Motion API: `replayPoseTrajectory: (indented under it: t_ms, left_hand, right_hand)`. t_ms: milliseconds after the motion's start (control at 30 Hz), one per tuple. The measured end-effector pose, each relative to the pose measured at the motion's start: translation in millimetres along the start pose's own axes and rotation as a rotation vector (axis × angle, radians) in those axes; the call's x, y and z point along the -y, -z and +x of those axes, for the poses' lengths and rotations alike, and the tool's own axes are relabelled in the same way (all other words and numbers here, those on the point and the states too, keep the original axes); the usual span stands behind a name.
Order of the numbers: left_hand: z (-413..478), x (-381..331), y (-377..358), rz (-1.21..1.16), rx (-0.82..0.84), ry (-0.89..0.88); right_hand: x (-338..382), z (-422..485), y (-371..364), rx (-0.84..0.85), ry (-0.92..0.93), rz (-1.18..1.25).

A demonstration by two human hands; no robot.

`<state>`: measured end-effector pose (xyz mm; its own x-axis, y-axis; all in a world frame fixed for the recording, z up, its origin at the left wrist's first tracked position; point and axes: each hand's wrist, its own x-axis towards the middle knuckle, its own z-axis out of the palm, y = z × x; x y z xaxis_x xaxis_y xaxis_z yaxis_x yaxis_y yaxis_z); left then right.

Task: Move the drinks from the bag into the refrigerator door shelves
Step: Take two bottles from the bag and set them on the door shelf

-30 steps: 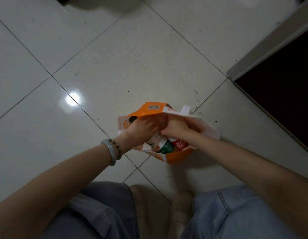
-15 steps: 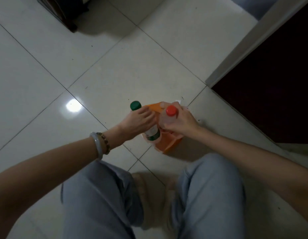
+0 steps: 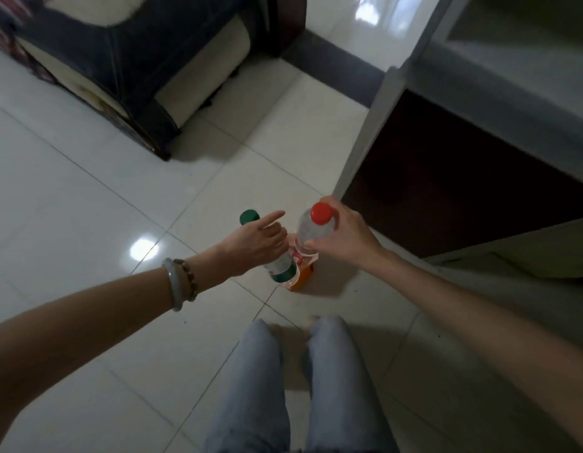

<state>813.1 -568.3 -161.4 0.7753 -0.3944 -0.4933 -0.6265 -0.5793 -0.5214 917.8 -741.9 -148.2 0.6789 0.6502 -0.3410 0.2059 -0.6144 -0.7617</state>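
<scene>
My left hand [image 3: 255,245] grips a bottle with a green cap [image 3: 249,217] and a green-and-white label, its index finger pointing out. My right hand [image 3: 344,238] holds a clear bottle with a red cap [image 3: 321,213] by its upper body. Both bottles are lifted above the orange bag [image 3: 302,278], which stands on the floor and is mostly hidden behind the bottles and hands. The refrigerator [image 3: 473,152] stands to the right, with a pale upright edge and a dark front.
White glossy floor tiles [image 3: 87,207] surround the bag. A dark sofa with light cushions [image 3: 130,70] stands at the upper left. My legs in light jeans [image 3: 303,387] are at the bottom centre.
Both hands drew a bottle each out of the bag and lifted them. The view rose and tilted up, bringing the sofa and refrigerator into sight.
</scene>
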Motion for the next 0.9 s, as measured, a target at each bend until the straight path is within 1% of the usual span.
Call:
replayPoseTrajectory:
  t_ms: [133, 233, 400, 567, 633, 700, 800, 900]
  left_hand:
    - [-38, 29, 61, 0.084, -0.136, -0.070]
    - [-49, 49, 98, 0.167, -0.247, -0.118]
    - [-53, 68, 151, 0.262, -0.429, -0.160]
    - [-34, 79, 198, 0.393, -0.552, -0.192]
    - [-24, 83, 221, 0.441, -0.603, -0.214]
    - [-16, 86, 250, 0.484, -0.704, -0.247]
    - [-1, 86, 299, 0.527, -0.855, -0.289]
    - [22, 80, 345, 0.588, -0.924, -0.294]
  right_hand:
    - [36, -58, 46, -0.091, -0.038, 0.031]
    - [51, -99, 72, -0.177, -0.064, 0.025]
    - [67, -163, 101, -0.382, -0.099, -0.018]
    - [63, -220, 116, -0.603, -0.180, 0.005]
    - [59, -242, 124, -0.655, -0.208, 0.046]
    - [54, -266, 134, -0.696, -0.214, 0.080]
    - [61, -310, 150, -0.814, -0.219, 0.163]
    - [60, -350, 166, -0.944, -0.236, 0.199]
